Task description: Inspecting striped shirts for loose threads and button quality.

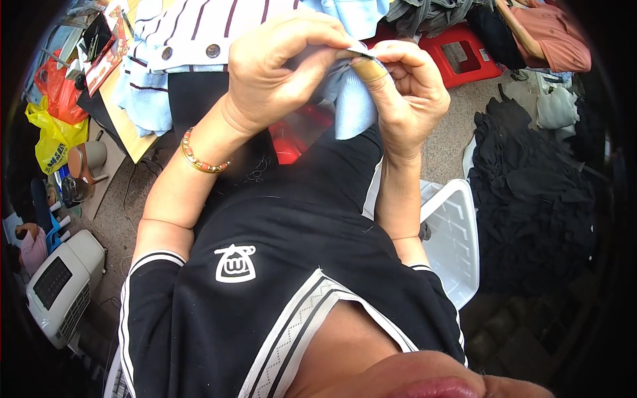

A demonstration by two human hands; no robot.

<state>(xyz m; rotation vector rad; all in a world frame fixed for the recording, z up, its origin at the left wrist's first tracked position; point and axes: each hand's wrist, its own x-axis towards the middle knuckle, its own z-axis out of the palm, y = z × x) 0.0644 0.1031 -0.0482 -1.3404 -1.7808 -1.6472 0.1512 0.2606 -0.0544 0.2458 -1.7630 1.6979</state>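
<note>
Up in front of my chest, both hands pinch the edge of a light blue knit garment (355, 106). My left hand (285, 73) is closed, thumb and forefinger gripping the edge, where a thin dark strip shows. Close beside it, my right hand (408, 93) is also closed on that edge; a yellowish cover wraps its thumb tip. The garment's lower part hangs below the fingers in a fold. Behind my left hand, a striped cardigan (192, 36) with brown buttons and light blue trim lies over the table. Whether the two are one piece is hidden.
The wooden table edge (142, 142) is at left, near yellow (56, 136) and red (63, 86) plastic bags. A red plastic stool (458, 53), a white basket (458, 245) and a heap of black cloth (531, 192) lie right. Another person's coral sleeve (564, 40) shows at far right.
</note>
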